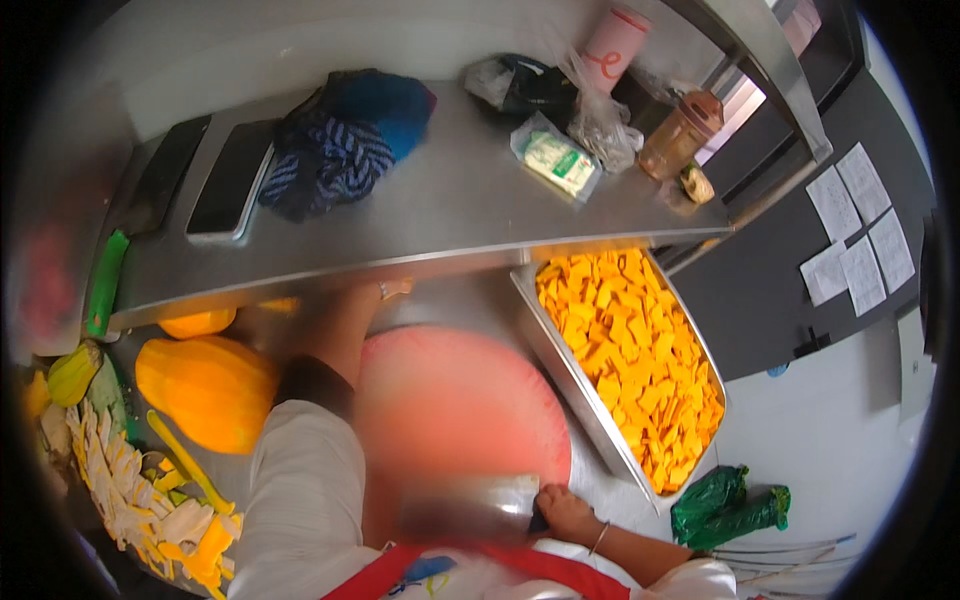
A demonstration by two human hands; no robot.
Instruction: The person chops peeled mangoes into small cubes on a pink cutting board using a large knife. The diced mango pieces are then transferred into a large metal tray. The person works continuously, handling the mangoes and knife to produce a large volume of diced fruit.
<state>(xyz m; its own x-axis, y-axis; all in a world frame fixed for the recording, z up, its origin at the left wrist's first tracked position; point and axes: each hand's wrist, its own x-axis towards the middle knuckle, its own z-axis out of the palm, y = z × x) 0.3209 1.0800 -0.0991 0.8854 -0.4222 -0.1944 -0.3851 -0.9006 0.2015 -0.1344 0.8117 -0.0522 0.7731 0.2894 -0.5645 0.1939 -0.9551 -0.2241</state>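
Note:
My right hand [568, 513] grips the dark handle of a cleaver [480, 504], whose wide blade lies over the near edge of a round pink cutting board [465, 397]. My left arm stretches forward past the board. Only a small part of my left hand [397, 288] shows under the shelf edge, so what its fingers do is hidden. A large peeled orange squash [206, 390] rests left of that arm, with another orange piece [199, 322] behind it. Right of the board, a deep steel pan [577, 409] holds many cut orange squash pieces [630, 360].
A steel shelf [450, 210] overhangs the worktop, bearing a phone [231, 180], a bunched cloth [337, 150], a packet [559, 161] and a brown plastic bottle [679, 139]. A green-handled knife [109, 281] projects over its left end. Peelings [142, 495] pile at the left; green bags [727, 510] lie right.

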